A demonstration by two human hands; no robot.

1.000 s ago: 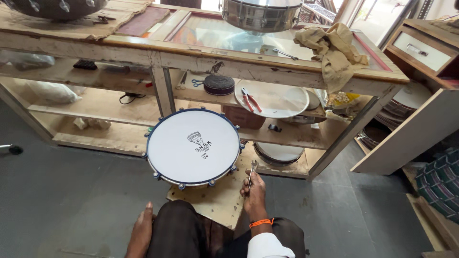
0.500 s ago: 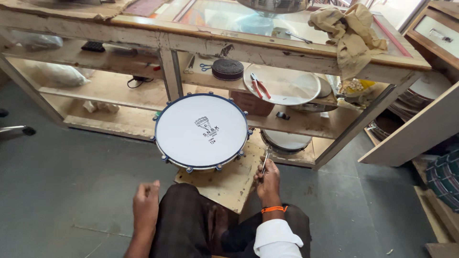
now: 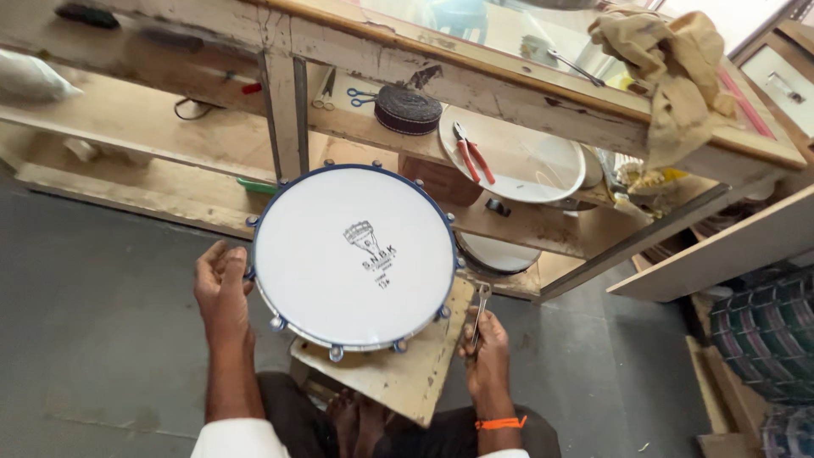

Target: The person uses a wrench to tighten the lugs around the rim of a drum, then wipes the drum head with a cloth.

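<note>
**A:** What sits at the centre of the view?

**B:** A round frame drum (image 3: 354,257) with a white head and a blue rim, lying flat on a pale wooden board (image 3: 398,373) above the seated person's knees. Small metal tuning lugs ring the rim, and a small dark emblem is printed near the middle of the head.

**A:** Where are the hands?

**B:** The left hand (image 3: 222,288) is at the drum's left edge, fingers loosely curled against the rim, steadying it without gripping anything separate. The right hand (image 3: 485,343) is at the lower right edge, fingers closed around a slim metal spanner (image 3: 480,307), whose head points up toward the rim just beyond the fingertips. An orange band (image 3: 500,421) circles that wrist.

**A:** How far along does the work look?

**B:** The head is seated, flat and smooth, and every visible lug is in place, so fitting looks done. The spanner is just beside a lug rather than clearly on it; I judge tightening around the rim is what is left, though I cannot tell how many lugs are already tight.

**A:** What lies beyond the fingers?

**B:** Past the far side of the drum stands a worn wooden workbench (image 3: 475,93) with a lower shelf. On it, well beyond the right hand, red-handled pliers (image 3: 469,154) lie on another white drum head (image 3: 526,161), beside a dark coiled roll (image 3: 408,109). A tan cloth (image 3: 670,76) is heaped on the bench top. The floor is grey.
</note>
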